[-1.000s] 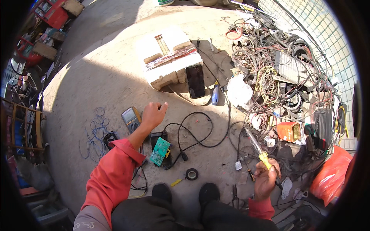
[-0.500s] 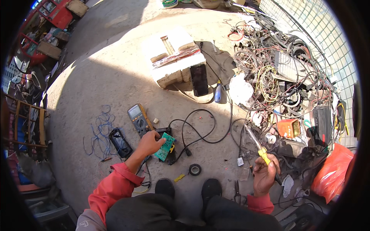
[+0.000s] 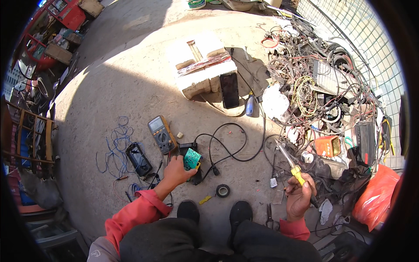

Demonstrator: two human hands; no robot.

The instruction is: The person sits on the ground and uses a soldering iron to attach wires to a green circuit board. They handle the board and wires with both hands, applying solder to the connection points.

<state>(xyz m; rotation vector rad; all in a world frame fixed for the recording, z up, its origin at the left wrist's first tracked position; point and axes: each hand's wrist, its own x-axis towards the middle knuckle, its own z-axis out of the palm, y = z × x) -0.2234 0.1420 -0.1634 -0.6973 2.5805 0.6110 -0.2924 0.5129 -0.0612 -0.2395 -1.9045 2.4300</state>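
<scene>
Touches the green circuit board (image 3: 192, 157), over the black case (image 3: 187, 148), at its lower edge with the left hand (image 3: 178, 171); cannot tell whether clamped. Grips a yellow-handled soldering iron (image 3: 297, 174) in the right hand (image 3: 300, 198). Has a multimeter (image 3: 162, 134) nearby.

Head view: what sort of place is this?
Probably an outdoor scrap or electronics repair yard: a heap of tangled wires lies by a mesh fence on partly sunlit ground, with a multimeter and circuit board in the shade.
</scene>
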